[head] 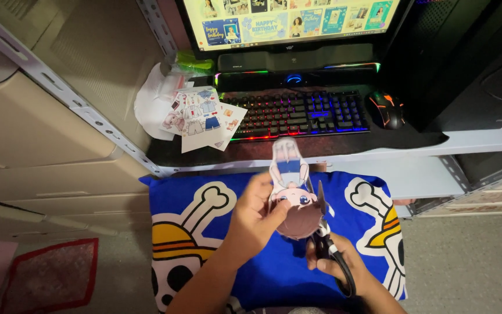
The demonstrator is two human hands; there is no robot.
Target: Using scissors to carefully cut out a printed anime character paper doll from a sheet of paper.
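Note:
My left hand [255, 216] pinches a paper doll cutout [290, 186], a cartoon figure with brown hair held upside down over a blue pillow. My right hand [344, 268] grips black-handled scissors [324, 224]. Their blades are open and point upward at the right edge of the cutout's head. The two hands are close together above my lap.
The blue pillow [216, 232] bears skull and straw-hat prints. On the desk lie sheets of paper doll clothes [200, 116], a backlit keyboard [300, 113], a mouse [388, 109] and a monitor [289, 20]. Beige cabinets [42, 139] stand at left; a red mat [53, 273] lies on the floor.

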